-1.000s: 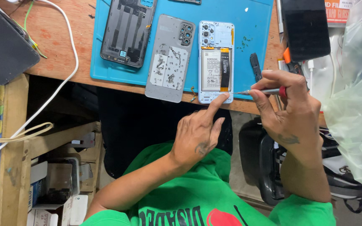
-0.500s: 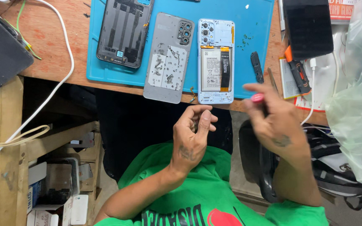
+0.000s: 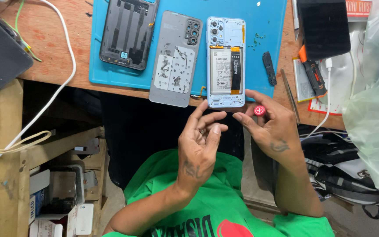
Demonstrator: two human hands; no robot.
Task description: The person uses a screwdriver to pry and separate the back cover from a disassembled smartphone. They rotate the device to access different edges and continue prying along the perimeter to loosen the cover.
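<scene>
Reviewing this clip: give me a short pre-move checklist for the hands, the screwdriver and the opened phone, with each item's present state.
1. Right hand grips the red-capped screwdriver: ok.
2. Screwdriver tip visible: cannot tell, hidden by fingers.
3. Left hand empty, open and off the bench: ok.
4. Opened phone lies flat on the blue mat, battery exposed: ok.
5. Grey back cover set aside, apart from the phone: ok.
6. Loose screws accounted for: cannot tell.

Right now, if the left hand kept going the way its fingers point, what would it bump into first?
Probably the opened phone with its battery showing: the left hand points its fingers up toward the phone's bottom edge, which overhangs the blue mat. Depth is unclear, so the hand could pass below the table edge instead.
</scene>
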